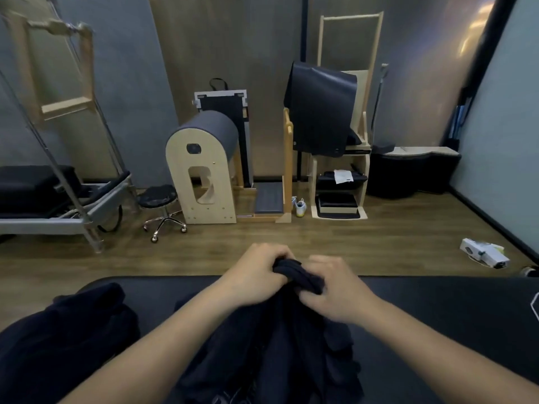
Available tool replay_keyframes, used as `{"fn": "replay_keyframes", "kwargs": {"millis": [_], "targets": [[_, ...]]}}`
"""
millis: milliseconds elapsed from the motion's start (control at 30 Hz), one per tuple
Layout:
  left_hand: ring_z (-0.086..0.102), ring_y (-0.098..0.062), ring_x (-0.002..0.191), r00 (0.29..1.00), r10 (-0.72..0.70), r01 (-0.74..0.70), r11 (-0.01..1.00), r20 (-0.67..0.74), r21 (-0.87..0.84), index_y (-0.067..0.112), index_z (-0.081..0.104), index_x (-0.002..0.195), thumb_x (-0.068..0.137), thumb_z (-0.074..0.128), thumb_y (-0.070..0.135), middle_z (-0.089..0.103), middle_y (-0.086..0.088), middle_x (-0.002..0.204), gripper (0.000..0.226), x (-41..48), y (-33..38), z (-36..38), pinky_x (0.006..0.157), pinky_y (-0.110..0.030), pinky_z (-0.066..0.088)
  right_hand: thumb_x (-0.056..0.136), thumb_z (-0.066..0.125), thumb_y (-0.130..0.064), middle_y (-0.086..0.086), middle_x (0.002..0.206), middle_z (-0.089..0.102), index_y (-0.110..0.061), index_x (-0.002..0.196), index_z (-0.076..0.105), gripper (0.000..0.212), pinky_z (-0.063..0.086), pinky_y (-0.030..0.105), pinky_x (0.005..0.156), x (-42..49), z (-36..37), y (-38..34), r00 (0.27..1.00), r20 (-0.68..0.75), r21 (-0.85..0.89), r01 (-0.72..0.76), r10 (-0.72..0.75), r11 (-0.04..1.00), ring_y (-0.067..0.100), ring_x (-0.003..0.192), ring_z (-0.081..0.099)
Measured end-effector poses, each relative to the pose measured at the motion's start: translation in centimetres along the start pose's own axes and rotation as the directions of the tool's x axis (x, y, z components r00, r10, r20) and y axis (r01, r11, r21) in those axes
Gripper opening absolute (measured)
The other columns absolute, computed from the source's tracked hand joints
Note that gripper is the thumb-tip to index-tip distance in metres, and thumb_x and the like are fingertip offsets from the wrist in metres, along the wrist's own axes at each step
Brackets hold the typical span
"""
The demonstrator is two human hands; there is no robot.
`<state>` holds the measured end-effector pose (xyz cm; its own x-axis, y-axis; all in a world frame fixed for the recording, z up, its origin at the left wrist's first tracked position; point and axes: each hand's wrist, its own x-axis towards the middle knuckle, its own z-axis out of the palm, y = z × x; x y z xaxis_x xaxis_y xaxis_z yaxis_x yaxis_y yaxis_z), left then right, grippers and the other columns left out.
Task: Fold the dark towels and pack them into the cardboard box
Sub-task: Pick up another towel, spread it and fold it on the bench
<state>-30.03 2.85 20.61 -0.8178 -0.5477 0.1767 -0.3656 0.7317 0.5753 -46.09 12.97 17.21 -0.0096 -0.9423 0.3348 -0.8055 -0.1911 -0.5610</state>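
single head-worn wide-angle view, facing forward and slightly down, close over the hands, room stretching beyond

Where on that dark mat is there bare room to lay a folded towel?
The widest bare stretch of the dark mat lies right of the right hand, toward the picture's edge. A narrower strip shows between the heap of towels at left and the held towel. The middle is crowded: left hand and right hand both grip that towel there.
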Motion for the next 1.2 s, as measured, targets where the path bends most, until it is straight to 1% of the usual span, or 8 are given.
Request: {"fn": "replay_keyframes", "kwargs": {"millis": [233, 533, 633, 767, 900, 967, 1067, 1200], "targets": [[0.064, -0.01, 0.078, 0.959, 0.254, -0.273, 0.944, -0.123, -0.186, 0.013, 0.071, 0.082, 0.083, 0.066, 0.004, 0.071, 0.002, 0.08, 0.011, 1.5, 7.7, -5.4, 0.073, -0.028, 0.051, 0.075, 0.059, -0.03, -0.009, 0.06, 0.056, -0.021, 0.064, 0.051, 0.016, 0.042, 0.028, 0.05, -0.8, -0.8, 2.0, 0.992, 0.011, 0.063, -0.124, 0.123, 0.99, 0.006, 0.055, 0.052], [0.062, -0.005, 0.064, 0.822, 0.01, -0.409, 0.708, -0.57, -0.576, 0.026, 0.075, 0.064, 0.092, 0.047, -0.007, 0.067, 0.011, 0.065, 0.052, 2.0, 7.6, -15.0, 0.067, -0.021, 0.052, 0.068, 0.072, -0.005, -0.018, 0.05, 0.055, -0.033, 0.043, 0.051, 0.043, 0.033, 0.012, 0.046, 0.6, -6.2, 5.2, 0.943, -0.017, -0.034, -0.334, 0.333, 0.942, 0.0, 0.048, 0.053], [0.063, -0.014, 0.072, 0.764, -0.06, -0.346, 0.803, -0.643, -0.485, 0.028, 0.074, 0.068, 0.092, 0.047, -0.001, 0.068, 0.004, 0.072, 0.047, 1.0, 3.6, -17.5, 0.074, -0.029, 0.051, 0.065, 0.075, -0.007, -0.012, 0.055, 0.057, -0.035, 0.048, 0.054, 0.038, 0.037, 0.016, 0.05, 1.5, -10.0, 4.8, 0.935, -0.101, -0.117, -0.351, 0.341, 0.929, -0.006, 0.053, 0.054], [0.055, -0.02, 0.087, 0.743, -0.063, 0.045, 0.998, -0.666, -0.044, 0.034, 0.064, 0.083, 0.095, 0.055, 0.013, 0.066, -0.022, 0.095, 0.026, -0.4, -4.3, -17.7, 0.078, -0.037, 0.043, 0.062, 0.071, -0.021, 0.002, 0.058, 0.06, -0.027, 0.056, 0.063, 0.012, 0.042, 0.028, 0.056, 2.2, -15.2, 1.9, 0.95, -0.177, -0.18, -0.289, 0.259, 0.94, 0.005, 0.056, 0.054], [0.06, -0.039, 0.103, 0.844, -0.295, 0.44, 0.858, -0.447, 0.265, 0.016, 0.06, 0.097, 0.085, 0.07, 0.006, 0.062, -0.022, 0.103, 0.018, -2.0, -8.4, -14.8, 0.081, -0.039, 0.042, 0.063, 0.062, -0.025, 0.0, 0.056, 0.057, -0.022, 0.055, 0.058, 0.01, 0.044, 0.03, 0.056, 1.9, -13.0, -1.9, 0.979, -0.087, -0.209, -0.198, 0.183, 0.958, 0.012, 0.057, 0.053], [0.053, -0.035, 0.122, 0.903, -0.372, 0.427, 0.827, -0.214, 0.366, 0.025, 0.054, 0.121, 0.071, 0.082, 0.024, 0.056, -0.01, 0.126, 0.057, -3.0, -7.8, -10.5, 0.103, -0.046, 0.042, 0.063, 0.055, -0.025, 0.001, 0.063, 0.061, -0.015, 0.063, 0.062, 0.013, 0.047, 0.033, 0.059, 0.9, -8.4, -3.1, 0.987, 0.092, -0.186, -0.11, 0.129, 0.976, 0.015, 0.063, 0.058], [0.046, -0.002, 0.13, 0.957, -0.155, 0.143, 0.987, 0.244, 0.066, 0.051, 0.04, 0.132, 0.065, 0.068, 0.034, 0.049, 0.029, 0.132, 0.075, -4.7, -3.4, -1.0, 0.118, -0.033, 0.03, 0.069, 0.058, -0.018, -0.006, 0.095, 0.067, -0.021, 0.086, 0.072, 0.021, 0.051, 0.033, 0.075, -1.1, 0.1, -3.5, 0.954, 0.298, -0.149, 0.019, 0.026, 0.989, 0.021, 0.093, 0.061], [0.063, -0.009, 0.101, 0.842, -0.208, 0.285, 0.955, 0.498, -0.081, 0.035, 0.06, 0.107, 0.076, 0.07, 0.029, 0.068, 0.012, 0.106, 0.033, -7.1, -5.8, 8.2, 0.094, -0.042, 0.052, 0.074, 0.058, -0.011, -0.009, 0.119, 0.052, -0.026, 0.1, 0.063, 0.03, 0.045, 0.031, 0.076, -6.2, 8.1, 0.3, 0.939, 0.312, -0.114, -0.114, 0.145, 0.987, 0.02, 0.105, 0.053]]}}
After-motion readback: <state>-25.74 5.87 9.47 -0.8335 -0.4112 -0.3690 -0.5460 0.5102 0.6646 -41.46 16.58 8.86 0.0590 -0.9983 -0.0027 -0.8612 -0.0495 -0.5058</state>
